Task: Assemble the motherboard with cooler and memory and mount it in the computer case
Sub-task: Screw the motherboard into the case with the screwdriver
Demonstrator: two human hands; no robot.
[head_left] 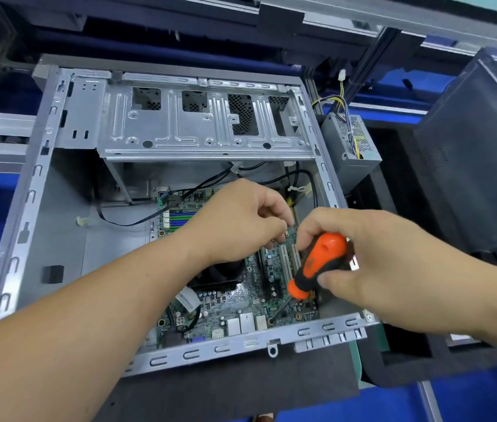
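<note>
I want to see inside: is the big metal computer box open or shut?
Open. The computer case has no side cover, so the motherboard lying inside shows.

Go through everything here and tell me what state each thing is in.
computer case: open, lying on its side
motherboard: lying inside the case
screwdriver: gripped by right hand, tip on a board screw hole
left hand: fingers curled above the board
power supply: outside the case

Orange-black screwdriver (317,266); green motherboard (241,300); silver-grey case (43,178); blue table (469,397).
</note>
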